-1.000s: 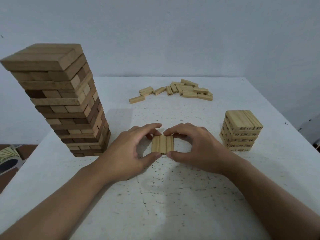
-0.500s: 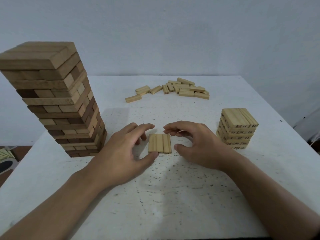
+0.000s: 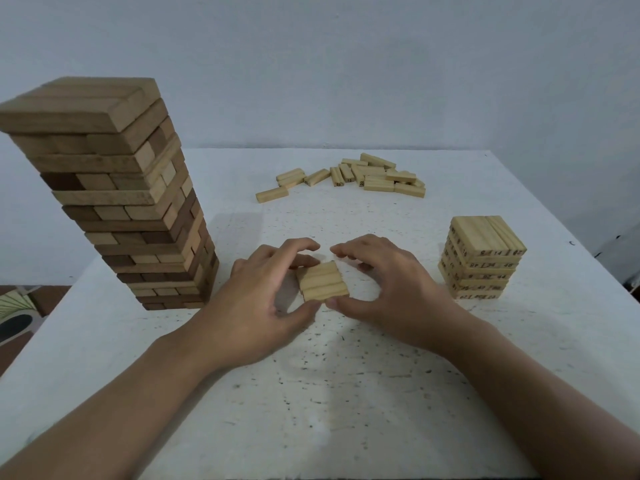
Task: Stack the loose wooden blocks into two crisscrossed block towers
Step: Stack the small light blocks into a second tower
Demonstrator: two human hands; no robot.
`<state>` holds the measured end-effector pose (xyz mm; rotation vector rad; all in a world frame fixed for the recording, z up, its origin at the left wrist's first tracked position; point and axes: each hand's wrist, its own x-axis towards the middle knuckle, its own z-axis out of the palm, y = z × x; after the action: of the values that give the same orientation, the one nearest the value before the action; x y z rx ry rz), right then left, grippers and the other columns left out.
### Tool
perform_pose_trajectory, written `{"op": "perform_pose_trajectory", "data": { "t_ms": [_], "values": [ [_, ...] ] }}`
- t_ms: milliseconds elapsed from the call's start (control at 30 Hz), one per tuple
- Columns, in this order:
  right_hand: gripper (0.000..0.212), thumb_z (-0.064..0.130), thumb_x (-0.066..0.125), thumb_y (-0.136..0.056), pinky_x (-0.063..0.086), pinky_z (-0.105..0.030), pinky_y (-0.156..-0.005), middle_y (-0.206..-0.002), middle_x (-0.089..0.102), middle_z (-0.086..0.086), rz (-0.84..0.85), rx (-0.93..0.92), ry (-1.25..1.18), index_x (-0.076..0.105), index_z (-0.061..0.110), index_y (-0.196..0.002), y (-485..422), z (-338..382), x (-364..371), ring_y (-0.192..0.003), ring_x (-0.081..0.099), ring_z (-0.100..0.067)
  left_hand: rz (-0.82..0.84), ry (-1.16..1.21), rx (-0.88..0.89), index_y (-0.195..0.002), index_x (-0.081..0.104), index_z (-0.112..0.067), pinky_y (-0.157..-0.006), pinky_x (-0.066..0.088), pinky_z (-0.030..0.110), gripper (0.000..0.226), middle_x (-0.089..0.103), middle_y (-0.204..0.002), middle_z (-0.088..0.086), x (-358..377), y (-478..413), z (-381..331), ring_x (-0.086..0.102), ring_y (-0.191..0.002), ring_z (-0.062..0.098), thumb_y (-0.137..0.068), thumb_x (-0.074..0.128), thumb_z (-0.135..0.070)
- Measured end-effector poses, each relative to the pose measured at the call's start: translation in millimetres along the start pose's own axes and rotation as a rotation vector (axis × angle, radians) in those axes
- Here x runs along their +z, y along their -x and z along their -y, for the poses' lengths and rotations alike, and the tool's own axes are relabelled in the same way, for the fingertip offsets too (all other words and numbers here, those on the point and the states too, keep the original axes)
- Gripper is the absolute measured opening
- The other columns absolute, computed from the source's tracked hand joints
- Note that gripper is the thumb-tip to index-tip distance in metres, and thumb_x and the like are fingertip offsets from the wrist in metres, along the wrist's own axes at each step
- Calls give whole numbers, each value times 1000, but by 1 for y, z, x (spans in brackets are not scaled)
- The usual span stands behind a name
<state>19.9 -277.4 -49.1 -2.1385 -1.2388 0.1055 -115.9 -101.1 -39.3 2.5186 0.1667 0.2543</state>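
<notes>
Table (image 3: 519,341): white, speckled.
Tall tower (image 3: 114,202): left of block row (image 3: 323,282).
Short tower (image 3: 485,265): right of it.
Loose blocks (image 3: 363,178): beyond it.
Left hand (image 3: 256,306): pinches it, thumb near, fingers far.
Right hand (image 3: 391,292): curls round it, thumb touching.
Block row: three flat on table, between hands.

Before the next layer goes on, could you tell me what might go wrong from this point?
The three-block layer is touched only at its edges by the left hand and right hand; lifted like that, it could split apart. The tall tower stands close by the left hand, so a sideways swing might topple it.
</notes>
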Motion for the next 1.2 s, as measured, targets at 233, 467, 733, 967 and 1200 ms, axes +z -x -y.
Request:
{"op": "perform_pose_trajectory", "data": {
  "t_ms": [233,467,733,967,1200],
  "values": [
    [79,63,20,-100,-5,-21,-121,-170,-4,4,319,40,395,-1,18,-162,12,11,-3,-153,-11,-5,42,-61,15,-146,38,-40,-101,25,11,52,34,-122,-44,-1,-2,3,16,-117,-34,-98,59,-39],
    [80,54,-21,-90,-12,-36,-124,-166,-21,-7,363,12,560,-14,12,-158,15,11,9,-152,-25,-16,70,-392,127,-161,21,-26,-112,8,23,69,18,-166,-17,11,0,15,8,-146,-1,-100,12,-57],
    [87,50,-24,-82,-11,-37,-124,-168,-17,-6,305,51,525,-9,12,-159,16,15,16,-153,-21,-18,31,-440,155,-160,28,-20,-113,20,32,68,26,-165,-9,19,-2,12,19,-149,7,-104,7,-54],
    [90,52,-25,-79,-11,-35,-124,-167,-18,-3,302,74,505,-10,14,-159,15,18,16,-153,-21,-14,31,-511,156,-159,29,-17,-109,23,32,66,29,-165,-5,21,-2,9,23,-148,10,-106,9,-50],
    [91,52,-24,-80,-12,-35,-122,-168,-15,-5,305,74,506,-8,13,-160,14,19,17,-153,-20,-15,28,-528,150,-159,28,-19,-110,26,34,67,29,-165,-7,23,-2,7,24,-148,10,-104,7,-50]
  ]
}}
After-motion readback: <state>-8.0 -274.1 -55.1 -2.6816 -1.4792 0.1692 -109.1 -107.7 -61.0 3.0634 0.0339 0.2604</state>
